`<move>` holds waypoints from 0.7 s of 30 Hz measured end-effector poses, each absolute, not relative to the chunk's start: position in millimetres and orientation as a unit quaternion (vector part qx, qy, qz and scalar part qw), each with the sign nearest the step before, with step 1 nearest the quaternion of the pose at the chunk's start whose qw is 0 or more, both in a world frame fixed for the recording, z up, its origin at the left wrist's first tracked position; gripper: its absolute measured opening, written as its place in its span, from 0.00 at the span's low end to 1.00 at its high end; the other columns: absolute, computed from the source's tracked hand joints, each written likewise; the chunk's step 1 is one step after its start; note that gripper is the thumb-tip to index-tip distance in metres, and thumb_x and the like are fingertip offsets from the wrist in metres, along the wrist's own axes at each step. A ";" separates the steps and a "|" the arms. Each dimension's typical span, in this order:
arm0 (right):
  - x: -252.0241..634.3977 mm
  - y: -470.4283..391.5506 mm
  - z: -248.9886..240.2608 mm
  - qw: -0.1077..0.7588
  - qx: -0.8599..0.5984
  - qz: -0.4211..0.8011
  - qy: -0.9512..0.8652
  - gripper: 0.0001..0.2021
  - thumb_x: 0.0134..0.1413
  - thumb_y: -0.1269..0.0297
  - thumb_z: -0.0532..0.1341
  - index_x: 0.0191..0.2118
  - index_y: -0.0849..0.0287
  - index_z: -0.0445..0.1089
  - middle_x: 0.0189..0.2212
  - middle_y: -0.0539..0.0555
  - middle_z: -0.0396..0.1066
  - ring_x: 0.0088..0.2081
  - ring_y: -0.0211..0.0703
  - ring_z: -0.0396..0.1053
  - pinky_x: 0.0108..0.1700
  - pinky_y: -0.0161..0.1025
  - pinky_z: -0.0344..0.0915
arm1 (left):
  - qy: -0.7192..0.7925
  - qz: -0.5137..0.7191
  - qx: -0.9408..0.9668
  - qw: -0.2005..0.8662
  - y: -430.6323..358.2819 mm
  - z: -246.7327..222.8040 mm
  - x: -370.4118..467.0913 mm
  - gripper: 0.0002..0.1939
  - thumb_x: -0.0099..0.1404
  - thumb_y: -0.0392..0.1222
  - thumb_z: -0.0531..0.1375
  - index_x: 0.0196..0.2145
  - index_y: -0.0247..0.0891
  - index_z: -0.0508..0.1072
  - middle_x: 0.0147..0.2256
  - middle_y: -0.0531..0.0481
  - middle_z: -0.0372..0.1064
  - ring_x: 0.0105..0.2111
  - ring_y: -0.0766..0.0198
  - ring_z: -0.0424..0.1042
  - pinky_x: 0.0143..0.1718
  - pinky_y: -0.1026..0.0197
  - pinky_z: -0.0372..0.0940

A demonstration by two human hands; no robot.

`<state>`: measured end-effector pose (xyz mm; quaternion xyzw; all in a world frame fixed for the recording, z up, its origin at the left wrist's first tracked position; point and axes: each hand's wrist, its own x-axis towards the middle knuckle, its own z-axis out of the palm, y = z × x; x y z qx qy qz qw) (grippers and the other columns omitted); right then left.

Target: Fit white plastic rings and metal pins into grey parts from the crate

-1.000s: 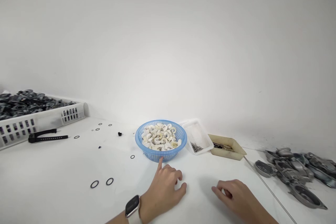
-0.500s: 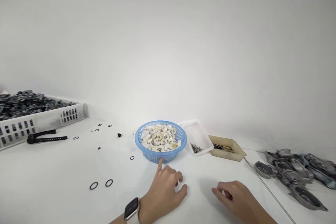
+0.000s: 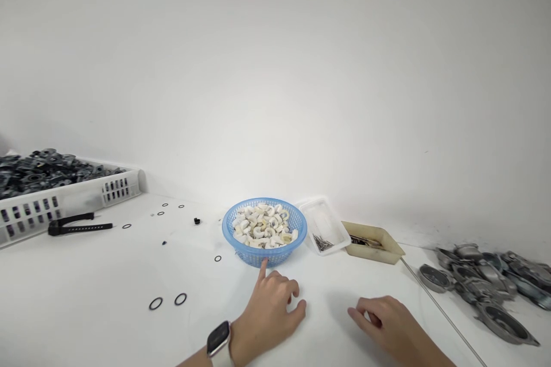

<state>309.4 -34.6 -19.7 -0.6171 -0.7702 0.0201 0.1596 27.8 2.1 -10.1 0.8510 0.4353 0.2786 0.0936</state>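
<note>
My left hand point(image 3: 272, 311), with a smartwatch on its wrist, is at the near side of a blue plastic basket point(image 3: 229, 236). One finger stretches to the basket's lower front wall; whether it touches I cannot tell. The other fingers are bent and apart, holding nothing. White curved pieces point(image 3: 262, 226), several with yellowish tints, fill the basket. Over the white table to the right is my right hand point(image 3: 384, 321), its fingers loosely curled and the thumb a little apart from them. Nothing shows in it, though the inside of the palm is partly hidden.
Behind the hands stand a white tray point(image 3: 317, 218) with small metal pins and a beige bin point(image 3: 390, 249) with thin items. Grey metal castings point(image 3: 477, 281) lie at right beside a thin rod point(image 3: 439, 307). Black rings point(image 3: 181, 299), a black strap point(image 3: 81, 228) and a filled white crate point(image 3: 81, 198) are left.
The view has shifted very slightly, so the basket and rings sit a touch further right in it. Both hands keep nearly the same pose.
</note>
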 end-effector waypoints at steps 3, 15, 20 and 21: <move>309.8 -33.2 -21.7 0.159 -0.616 0.020 -0.771 0.21 0.66 0.53 0.49 0.22 0.54 0.49 0.17 0.49 0.58 0.23 0.48 0.62 0.29 0.44 0.55 | 0.436 0.277 0.850 0.099 0.8 -8.7 27.6 0.04 0.65 0.41 0.61 0.33 0.41 0.76 0.27 0.53 0.74 0.38 0.55 0.76 0.67 0.30 0.40; 308.6 -32.0 -21.4 0.187 -0.610 0.013 -0.770 0.21 0.63 0.53 0.53 0.19 0.53 0.54 0.15 0.49 0.61 0.22 0.50 0.66 0.28 0.44 0.56 | 0.441 0.281 0.846 0.103 1.6 -7.7 28.1 0.05 0.64 0.41 0.61 0.32 0.42 0.77 0.28 0.52 0.76 0.38 0.54 0.76 0.67 0.30 0.42; 311.5 -28.6 -26.9 0.202 -0.608 0.032 -0.767 0.22 0.62 0.51 0.54 0.18 0.51 0.60 0.16 0.51 0.67 0.23 0.54 0.70 0.28 0.46 0.59 | 0.448 0.277 0.843 0.106 1.6 -10.2 26.3 0.05 0.64 0.44 0.62 0.33 0.43 0.78 0.30 0.51 0.78 0.40 0.52 0.77 0.68 0.31 0.42; 312.7 -27.6 -29.3 0.205 -0.608 0.038 -0.766 0.22 0.62 0.51 0.55 0.18 0.50 0.61 0.16 0.52 0.68 0.23 0.54 0.71 0.28 0.46 0.60 | 0.451 0.275 0.843 0.106 1.9 -10.6 26.1 0.06 0.64 0.45 0.63 0.33 0.43 0.78 0.30 0.51 0.78 0.40 0.52 0.77 0.68 0.31 0.42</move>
